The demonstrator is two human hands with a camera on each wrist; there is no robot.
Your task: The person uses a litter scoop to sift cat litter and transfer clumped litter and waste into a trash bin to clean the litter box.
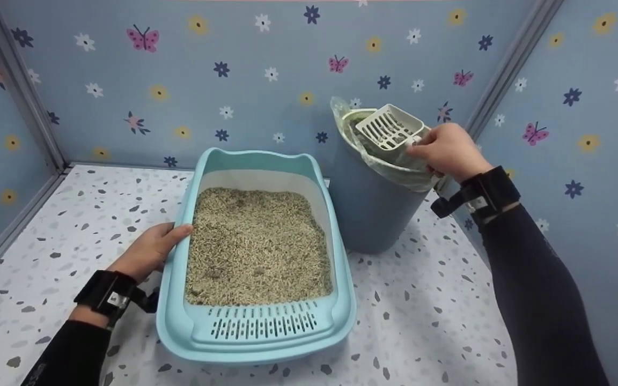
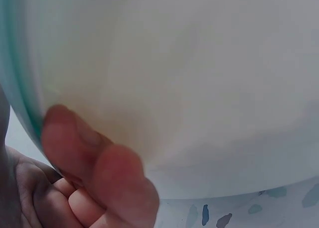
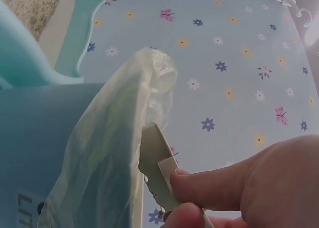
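Observation:
A blue litter box (image 1: pixel 258 348) full of pale granular litter (image 1: pixel 260 241) stands on the table. My left hand (image 1: pixel 151 249) grips its left rim, thumb over the top and fingers curled against the pale outer wall (image 2: pixel 199 78). My right hand (image 1: pixel 446 150) pinches the handle of a white slotted litter scoop (image 1: pixel 392 126), which is tilted over the mouth of a grey-blue bin (image 1: pixel 379 209). A clear plastic bag (image 1: pixel 395 169) lines the bin and folds over its rim. In the right wrist view, the scoop (image 3: pixel 157 158) overlaps the bag's edge.
The bin stands directly behind and right of the litter box, close to the back wall (image 1: pixel 266 80). Flower-patterned panels rise at the back and both sides. The tabletop (image 1: pixel 411 321) is white with grey speckles. Darker patches show in the litter.

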